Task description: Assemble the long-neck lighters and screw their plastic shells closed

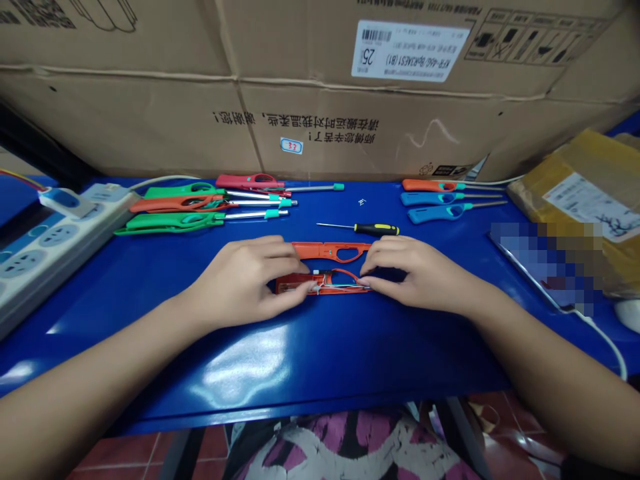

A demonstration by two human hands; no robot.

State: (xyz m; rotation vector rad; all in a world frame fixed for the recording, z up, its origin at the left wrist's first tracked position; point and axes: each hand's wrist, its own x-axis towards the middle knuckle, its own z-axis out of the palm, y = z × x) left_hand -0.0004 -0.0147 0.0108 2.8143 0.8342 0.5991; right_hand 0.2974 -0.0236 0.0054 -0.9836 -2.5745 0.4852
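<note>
An orange lighter shell half (295, 287) lies opened toward me on the blue table, with thin wires and small parts inside it. Around its left end are the fingers of my left hand (255, 277), the thumb pressing near the wires. My right hand (410, 273) pinches the shell's right end between thumb and fingers. Just behind it lies a second orange shell half (325, 251), its ends partly covered by my hands. A black and yellow screwdriver (376, 229) rests beyond that, its shaft pointing left.
Several green, orange and red lighters (187, 222) lie at the back left beside a white power strip (60, 233). At the back right are one orange and two blue lighters (435, 212), a phone (545, 273) on a cable and a taped parcel (575, 193). A large cardboard box (175, 120) stands behind.
</note>
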